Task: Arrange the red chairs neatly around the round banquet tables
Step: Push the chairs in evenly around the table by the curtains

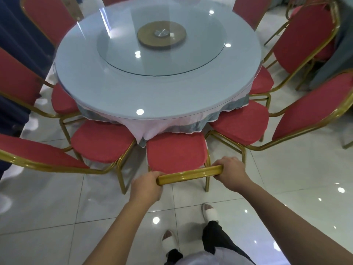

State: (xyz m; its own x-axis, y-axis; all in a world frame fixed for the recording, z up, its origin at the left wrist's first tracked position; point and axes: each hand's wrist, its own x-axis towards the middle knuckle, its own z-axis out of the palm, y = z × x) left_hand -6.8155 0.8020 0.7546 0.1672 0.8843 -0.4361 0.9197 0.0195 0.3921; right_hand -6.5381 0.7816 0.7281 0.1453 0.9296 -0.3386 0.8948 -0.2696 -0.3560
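1. at far left two red chair backs (17, 77) stand angled toward the round table (158, 87), and a third chair back (45, 18) shows beyond them; these chairs look already tucked in, likely so the ring reads even.
2. next right, a chair seat (101, 141) sits just beside the one you are handling, its front edge under the hanging tablecloth (133, 127).
3. your left hand (146, 186) is curled round the left end of the gold top rail (189, 174); a grip at the end gives you steering, i judge.
4. the chair in hand (175, 152) faces the table square on, its seat front reaching the tablecloth hem; it looks nearly home.
5. your right hand (230, 174) wraps the rail's right end, mirroring the other, so the push stays straight.
6. to the right, two more seats (240, 125) fan round the rim, with tall backs (313, 111) leaning outward.
7. count: i make eight red chairs at this table in view, counting the two only partly seen at the far side, one table, one glass turntable (160, 41) on a wooden base; a further chair at upper right seems to belong elsewhere.
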